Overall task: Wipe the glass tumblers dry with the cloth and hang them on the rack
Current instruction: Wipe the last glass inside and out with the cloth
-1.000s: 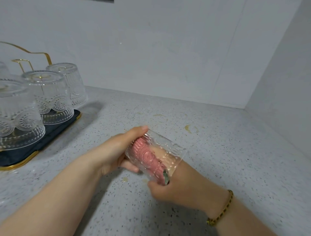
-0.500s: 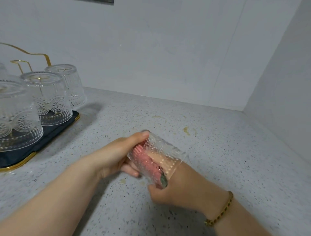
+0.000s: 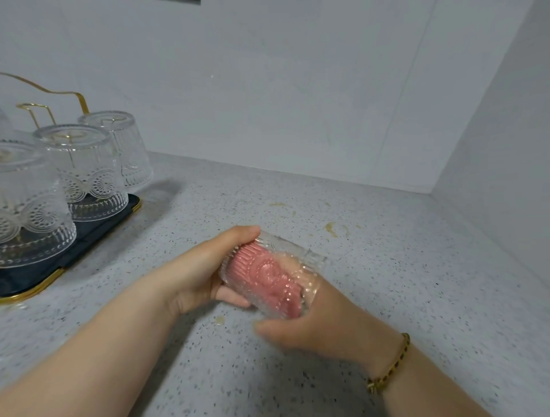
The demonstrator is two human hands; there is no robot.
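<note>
The rack (image 3: 84, 102) blocks the left edge, with upturned tumblers (image 3: 80, 166) crowding its pegs above the dark tray (image 3: 98, 229). The back wall (image 3: 268, 89) and right wall (image 3: 506, 148) close the corner. Between rack and right wall the counter (image 3: 401, 268) lies open, except mid-front, where the left hand (image 3: 193, 273) and right hand (image 3: 321, 321) hold a tumbler (image 3: 300, 256) stuffed with pink cloth (image 3: 265, 276).

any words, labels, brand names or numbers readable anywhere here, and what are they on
None: no text can be read in this view.
Held tumbler, cloth, rack tumblers: raised patterns only, no lettering.
Dark strip at the picture's top edge: cut off, cannot tell.
</note>
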